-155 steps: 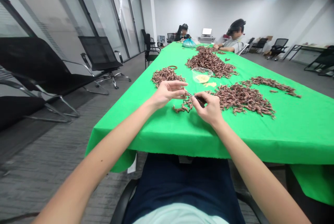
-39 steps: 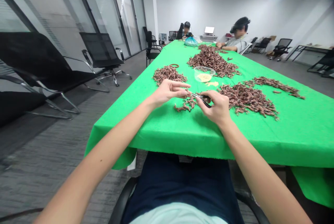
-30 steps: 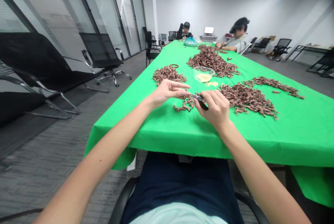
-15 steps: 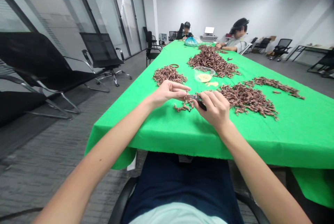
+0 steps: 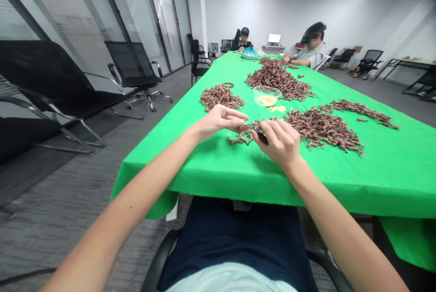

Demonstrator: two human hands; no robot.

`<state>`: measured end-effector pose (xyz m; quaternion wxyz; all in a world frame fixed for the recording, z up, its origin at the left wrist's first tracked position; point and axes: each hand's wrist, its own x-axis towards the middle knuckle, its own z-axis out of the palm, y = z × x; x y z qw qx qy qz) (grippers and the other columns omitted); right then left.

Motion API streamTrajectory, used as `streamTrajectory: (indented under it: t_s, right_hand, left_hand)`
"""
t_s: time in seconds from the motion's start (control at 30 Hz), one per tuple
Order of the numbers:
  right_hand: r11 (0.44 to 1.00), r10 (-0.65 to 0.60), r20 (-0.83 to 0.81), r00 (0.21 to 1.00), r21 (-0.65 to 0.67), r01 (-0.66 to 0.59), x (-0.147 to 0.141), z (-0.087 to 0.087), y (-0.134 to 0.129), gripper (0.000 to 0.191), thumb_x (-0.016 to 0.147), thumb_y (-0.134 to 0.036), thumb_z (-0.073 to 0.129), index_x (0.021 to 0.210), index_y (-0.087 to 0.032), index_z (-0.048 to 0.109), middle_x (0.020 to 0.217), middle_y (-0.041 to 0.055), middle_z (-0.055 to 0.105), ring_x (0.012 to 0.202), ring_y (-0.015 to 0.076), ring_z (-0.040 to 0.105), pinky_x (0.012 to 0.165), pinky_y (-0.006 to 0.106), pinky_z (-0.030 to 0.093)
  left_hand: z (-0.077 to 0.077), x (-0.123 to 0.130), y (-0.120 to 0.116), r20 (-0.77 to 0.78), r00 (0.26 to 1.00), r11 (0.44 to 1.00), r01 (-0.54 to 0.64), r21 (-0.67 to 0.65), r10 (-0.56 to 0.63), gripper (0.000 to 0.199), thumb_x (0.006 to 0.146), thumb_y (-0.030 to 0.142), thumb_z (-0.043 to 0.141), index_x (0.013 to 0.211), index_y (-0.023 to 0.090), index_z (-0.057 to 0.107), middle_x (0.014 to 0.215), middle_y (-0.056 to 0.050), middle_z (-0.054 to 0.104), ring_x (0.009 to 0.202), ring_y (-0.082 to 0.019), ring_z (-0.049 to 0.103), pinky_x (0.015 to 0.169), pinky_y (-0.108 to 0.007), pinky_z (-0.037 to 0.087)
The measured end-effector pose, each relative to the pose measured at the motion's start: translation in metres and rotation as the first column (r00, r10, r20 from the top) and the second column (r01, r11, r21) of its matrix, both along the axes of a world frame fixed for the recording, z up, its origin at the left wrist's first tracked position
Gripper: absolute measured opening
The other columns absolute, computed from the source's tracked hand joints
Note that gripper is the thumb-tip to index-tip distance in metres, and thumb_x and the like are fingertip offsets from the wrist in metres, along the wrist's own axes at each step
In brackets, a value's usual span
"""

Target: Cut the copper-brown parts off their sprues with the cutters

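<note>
Right hand (image 5: 277, 142) has fingers clamped on a small black tool (image 5: 259, 132), left hand (image 5: 221, 119) fingers pinched together just above a small tangle of brown twisted strands (image 5: 242, 134) at the near side of the green cloth-covered bench (image 5: 374, 169); large brown strand heaps (image 5: 320, 131) remain right and far.
</note>
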<state>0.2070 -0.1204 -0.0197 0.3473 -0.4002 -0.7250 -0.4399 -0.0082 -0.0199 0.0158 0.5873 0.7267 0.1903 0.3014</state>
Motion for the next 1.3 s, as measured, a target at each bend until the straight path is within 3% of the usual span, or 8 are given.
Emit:
streamTrajectory:
  t_s: [0.2,0.33,0.5,0.7,0.83,1.1,1.3]
  right_hand:
    - [0.997,0.016,-0.059,0.998,-0.070,-0.021,0.000,-0.005,0.003,0.019,0.093,-0.036,0.063,0.092,-0.018,0.064,0.079,0.0056,0.070,0.070,0.0190,0.061,0.066,0.032,0.044]
    - [0.968,0.103,-0.263,0.959,-0.197,-0.158,-0.001,-0.008,0.006,0.019,0.091,-0.036,0.064,0.090,-0.018,0.069,0.078,0.0053,0.073,0.069,0.0180,0.065,0.065,0.029,0.046]
    - [0.839,0.128,-0.557,0.820,-0.380,-0.389,-0.002,-0.003,0.006,0.022,0.087,-0.037,0.068,0.077,-0.018,0.074,0.062,0.0005,0.068,0.051,0.0121,0.058,0.053,0.025,0.039]
    - [0.695,0.036,-0.682,0.730,-0.508,-0.509,-0.001,0.003,0.002,0.035,0.089,-0.047,0.064,0.073,-0.017,0.075,0.054,-0.0010,0.059,0.048,0.0103,0.046,0.048,0.026,0.031]
    - [0.711,0.035,-0.733,0.679,-0.459,-0.532,0.000,0.003,0.001,0.033,0.087,-0.047,0.066,0.078,-0.017,0.077,0.063,0.0012,0.067,0.053,0.0124,0.053,0.051,0.026,0.036]
    - [0.752,0.052,-0.727,0.684,-0.422,-0.506,0.003,0.003,0.001,0.028,0.086,-0.043,0.069,0.076,-0.018,0.076,0.065,0.0014,0.070,0.054,0.0127,0.056,0.054,0.027,0.040]
    - [0.745,0.064,-0.736,0.674,-0.414,-0.522,0.002,0.002,0.001,0.025,0.085,-0.042,0.070,0.078,-0.018,0.076,0.065,0.0008,0.069,0.053,0.0122,0.056,0.054,0.027,0.041]
  left_hand:
    - [-0.001,-0.001,0.001,-0.035,0.999,0.996,0.021,0.081,-0.018,0.047,0.079,0.032,0.082,0.119,0.011,0.072,0.103,-0.016,0.078,0.092,-0.023,0.077,0.085,-0.030,0.061]
    - [-0.004,-0.001,0.004,-0.031,0.999,0.989,0.045,0.142,-0.041,0.050,0.079,0.031,0.082,0.123,0.012,0.070,0.108,-0.016,0.077,0.098,-0.024,0.075,0.089,-0.031,0.060]
    - [-0.006,0.000,0.002,-0.016,0.997,0.985,0.072,0.157,-0.070,0.050,0.078,0.033,0.082,0.123,0.014,0.071,0.108,-0.016,0.077,0.104,-0.026,0.074,0.093,-0.034,0.059]
    - [-0.004,0.001,0.000,-0.023,0.999,0.988,0.040,0.148,-0.037,0.052,0.077,0.034,0.083,0.123,0.014,0.071,0.107,-0.015,0.077,0.102,-0.027,0.074,0.092,-0.035,0.060]
    - [-0.003,0.002,-0.001,0.000,1.000,0.993,0.015,0.120,-0.016,0.052,0.078,0.033,0.083,0.124,0.013,0.070,0.109,-0.016,0.077,0.103,-0.026,0.074,0.093,-0.034,0.059]
    - [-0.003,0.001,-0.002,0.003,1.000,0.998,-0.005,0.070,0.005,0.060,0.070,0.025,0.088,0.125,0.012,0.068,0.110,-0.016,0.076,0.102,-0.028,0.074,0.089,-0.035,0.060]
    - [-0.002,0.002,-0.003,-0.007,1.000,0.998,-0.003,0.071,0.004,0.059,0.069,0.024,0.088,0.123,0.011,0.069,0.108,-0.017,0.077,0.099,-0.026,0.075,0.087,-0.034,0.061]
